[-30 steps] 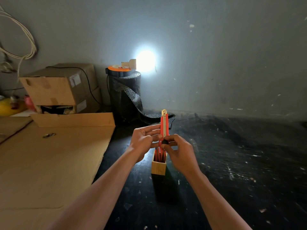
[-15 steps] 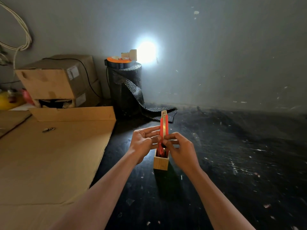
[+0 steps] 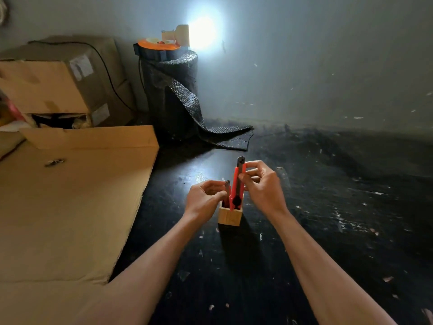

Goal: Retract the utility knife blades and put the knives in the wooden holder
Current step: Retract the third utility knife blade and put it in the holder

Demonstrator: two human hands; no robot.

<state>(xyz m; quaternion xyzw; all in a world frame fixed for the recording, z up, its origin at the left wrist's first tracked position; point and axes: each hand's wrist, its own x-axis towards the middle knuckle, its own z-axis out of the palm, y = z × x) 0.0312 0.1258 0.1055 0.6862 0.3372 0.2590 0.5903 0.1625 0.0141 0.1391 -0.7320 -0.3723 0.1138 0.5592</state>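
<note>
A small square wooden holder (image 3: pixel 229 216) stands on the dark table in front of me. A red utility knife (image 3: pixel 237 186) stands upright with its lower end inside the holder, black slider knob near the rim. My right hand (image 3: pixel 262 187) pinches its upper end with thumb and fingers. A short dark tip shows above the red body. A second red knife (image 3: pixel 227 189) sits lower in the holder, only its top showing. My left hand (image 3: pixel 203 200) curls beside the holder's left side, fingertips touching that second knife; whether it grips it is unclear.
A large flat cardboard sheet (image 3: pixel 70 202) covers the table's left part, with a small metal object (image 3: pixel 54 162) on it. Cardboard boxes (image 3: pixel 58 80) stand at the back left. A dark bubble-wrap roll (image 3: pixel 172 95) with an orange reel on top stands against the wall, beside a bright light.
The knife has gone down into the holder. My right hand slid up to its top end. My left hand dropped to the holder's left side.
</note>
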